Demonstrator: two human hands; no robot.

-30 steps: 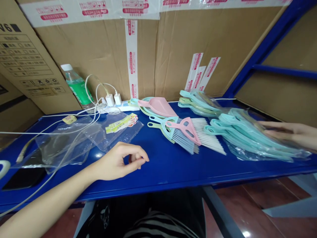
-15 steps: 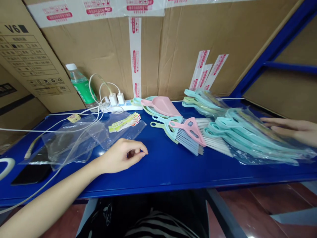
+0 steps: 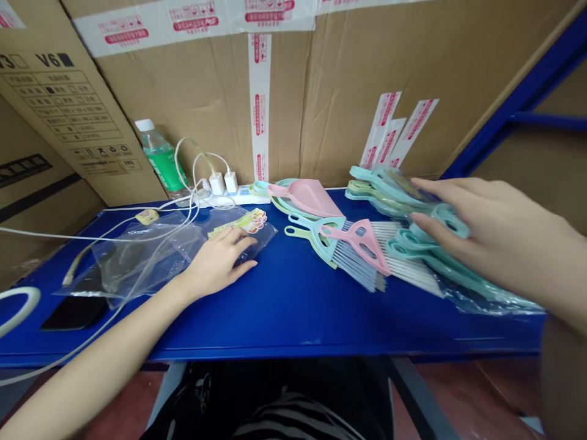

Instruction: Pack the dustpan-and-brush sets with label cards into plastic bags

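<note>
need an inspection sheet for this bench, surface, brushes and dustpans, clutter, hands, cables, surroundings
Surface: blue table, glossy; damage: nothing seen
Job's things: pink dustpan lying over others; pink brush beside a teal brush; bagged teal stack at right
Clutter: labels, plastic bags, bottle, dark flat object
Hands: left hand at the labels, partly open; right hand over the teal stack, blurred, grip unclear
Cables: white cables loose across the table's left side; adapters in the power strip
Surroundings: cardboard boxes behind and left; blue frame at right
</note>
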